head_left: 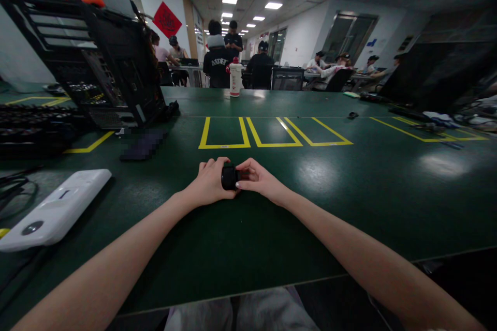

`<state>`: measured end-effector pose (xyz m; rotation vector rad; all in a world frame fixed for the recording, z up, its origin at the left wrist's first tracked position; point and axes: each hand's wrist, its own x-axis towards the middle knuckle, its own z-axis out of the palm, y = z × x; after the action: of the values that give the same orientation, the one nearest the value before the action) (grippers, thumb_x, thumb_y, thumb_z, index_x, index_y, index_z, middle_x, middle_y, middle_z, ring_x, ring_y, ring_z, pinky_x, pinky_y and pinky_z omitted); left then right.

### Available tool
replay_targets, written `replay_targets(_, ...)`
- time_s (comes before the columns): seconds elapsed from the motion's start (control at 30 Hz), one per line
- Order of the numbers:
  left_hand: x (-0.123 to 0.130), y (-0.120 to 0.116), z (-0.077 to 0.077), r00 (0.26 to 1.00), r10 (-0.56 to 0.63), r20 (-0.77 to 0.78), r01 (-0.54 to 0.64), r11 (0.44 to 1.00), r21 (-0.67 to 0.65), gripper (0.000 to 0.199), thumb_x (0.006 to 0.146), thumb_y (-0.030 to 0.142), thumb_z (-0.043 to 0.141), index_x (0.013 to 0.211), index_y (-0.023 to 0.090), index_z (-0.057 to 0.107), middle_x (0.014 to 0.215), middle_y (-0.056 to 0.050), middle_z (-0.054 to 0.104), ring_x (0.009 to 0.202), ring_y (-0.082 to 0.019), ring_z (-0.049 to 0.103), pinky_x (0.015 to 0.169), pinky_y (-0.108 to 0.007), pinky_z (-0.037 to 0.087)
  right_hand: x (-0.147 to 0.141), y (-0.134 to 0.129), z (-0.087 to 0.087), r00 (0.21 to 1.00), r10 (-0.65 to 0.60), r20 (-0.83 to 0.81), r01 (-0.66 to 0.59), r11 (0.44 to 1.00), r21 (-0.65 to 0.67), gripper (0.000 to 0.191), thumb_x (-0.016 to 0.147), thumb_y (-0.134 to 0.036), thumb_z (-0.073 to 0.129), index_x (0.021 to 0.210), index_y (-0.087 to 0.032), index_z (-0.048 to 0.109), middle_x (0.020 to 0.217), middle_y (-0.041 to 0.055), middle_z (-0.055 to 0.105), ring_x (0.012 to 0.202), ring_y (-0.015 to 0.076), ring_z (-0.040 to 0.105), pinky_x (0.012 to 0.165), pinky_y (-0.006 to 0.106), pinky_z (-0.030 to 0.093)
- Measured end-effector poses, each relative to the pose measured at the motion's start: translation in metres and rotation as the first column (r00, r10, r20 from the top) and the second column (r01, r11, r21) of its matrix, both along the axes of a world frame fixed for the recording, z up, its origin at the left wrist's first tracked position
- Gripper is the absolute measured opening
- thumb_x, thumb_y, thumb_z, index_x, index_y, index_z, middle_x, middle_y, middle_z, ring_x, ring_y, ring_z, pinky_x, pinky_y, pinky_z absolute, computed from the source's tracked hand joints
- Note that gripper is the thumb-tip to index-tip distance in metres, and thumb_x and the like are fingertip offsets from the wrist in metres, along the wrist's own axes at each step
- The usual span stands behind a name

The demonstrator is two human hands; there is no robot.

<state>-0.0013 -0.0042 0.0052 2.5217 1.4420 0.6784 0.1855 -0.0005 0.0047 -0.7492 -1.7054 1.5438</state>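
A small black cylindrical object [229, 178] is between my two hands, low over the green table [240, 238] and in front of the yellow tape outlines. My left hand [210, 181] wraps round its left side, thumb below and fingers above. On the other side, my right hand [259, 181] pinches its right end between thumb and fingers. The fine details of the object are too dark to make out.
A white device [58, 209] and black cables lie at the left. Behind them stand a dark open computer case [112, 62] and a dark flat item [143, 145]. A white bottle [235, 80] stands at the far edge. Tools and cables lie far right; people sit beyond.
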Motion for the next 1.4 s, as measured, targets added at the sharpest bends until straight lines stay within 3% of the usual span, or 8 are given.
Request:
replay_targets(0.13,0.0002,-0.0002,0.0007,1.0,0.005,0.006,-0.004,1.0,-0.011,0.067,0.06,0.052,0.062,0.113,0.018,0.038,0.102,-0.008,0.051,0.092,-0.027,0.048,0.081,-0.04,0.033,-0.0019,0.001,-0.0005,0.999,-0.044,0.008,0.044,0.999,0.02,0.024,0.072,-0.023,0.062,0.093,-0.021,0.049,0.097,0.0008,0.052,0.094,0.0158,0.053,0.088,0.038,0.043)
replay_targets(0.3,0.0011,0.0001,0.0011,1.0,0.014,0.013,-0.014,1.0,-0.012,0.066,0.06,0.051,0.062,0.112,0.018,0.039,0.103,-0.008,0.051,0.092,-0.027,0.048,0.081,-0.04,0.033,-0.0008,0.002,0.0001,0.998,-0.032,0.055,0.033,0.999,-0.003,0.035,0.073,-0.023,0.061,0.105,-0.022,0.047,0.108,0.0036,0.05,0.103,0.0185,0.05,0.092,0.041,0.04)
replay_targets(0.5,-0.0001,-0.0015,0.0026,1.0,0.0,0.002,0.0,1.0,-0.018,0.067,0.059,0.049,0.063,0.113,0.018,0.038,0.102,-0.008,0.051,0.093,-0.028,0.048,0.081,-0.04,0.033,0.0011,0.0019,-0.0012,0.999,0.04,0.007,-0.04,0.999,0.021,0.042,0.064,-0.014,0.069,0.098,-0.021,0.045,0.104,0.0019,0.051,0.103,0.0176,0.051,0.092,0.04,0.041)
replay_targets(0.73,0.002,-0.0018,0.0033,1.0,0.021,0.0,-0.021,1.0,-0.01,0.066,0.06,0.051,0.062,0.112,0.018,0.039,0.103,-0.009,0.051,0.092,-0.028,0.048,0.081,-0.04,0.032,-0.0021,-0.0005,0.0011,0.999,-0.045,0.018,0.045,0.999,0.017,0.023,0.075,-0.027,0.059,0.094,-0.021,0.049,0.102,0.0017,0.052,0.098,0.0164,0.052,0.089,0.039,0.041)
replay_targets(0.9,0.0017,-0.0008,0.0018,1.0,0.016,0.011,-0.016,1.0,-0.003,0.066,0.059,0.051,0.063,0.111,0.018,0.039,0.103,-0.008,0.052,0.092,-0.028,0.049,0.082,-0.041,0.032,-0.0014,0.0016,-0.0002,0.997,-0.059,0.057,0.061,0.998,-0.027,0.035,0.074,-0.026,0.061,0.106,-0.023,0.046,0.107,0.004,0.051,0.104,0.0189,0.05,0.093,0.042,0.039)
replay_targets(1.13,-0.0002,-0.0003,0.0011,1.0,-0.002,0.006,0.002,1.0,0.003,0.067,0.059,0.048,0.063,0.113,0.017,0.038,0.101,-0.009,0.051,0.093,-0.028,0.048,0.082,-0.041,0.033,0.0011,0.0046,-0.0045,0.999,0.041,-0.013,-0.041,0.999,-0.008,0.043,0.063,-0.017,0.071,0.097,-0.022,0.045,0.105,0.0022,0.052,0.103,0.0185,0.052,0.091,0.041,0.042)
replay_targets(1.4,-0.0006,-0.003,0.0059,0.999,-0.002,0.045,0.005,0.999,-0.048,0.066,0.061,0.053,0.062,0.113,0.018,0.04,0.102,-0.008,0.051,0.093,-0.028,0.048,0.083,-0.041,0.034,-0.0015,0.0027,-0.001,0.998,-0.041,0.039,0.041,0.999,0.001,0.031,0.073,-0.029,0.062,0.098,-0.022,0.047,0.103,0.0033,0.051,0.097,0.0178,0.054,0.087,0.039,0.043)
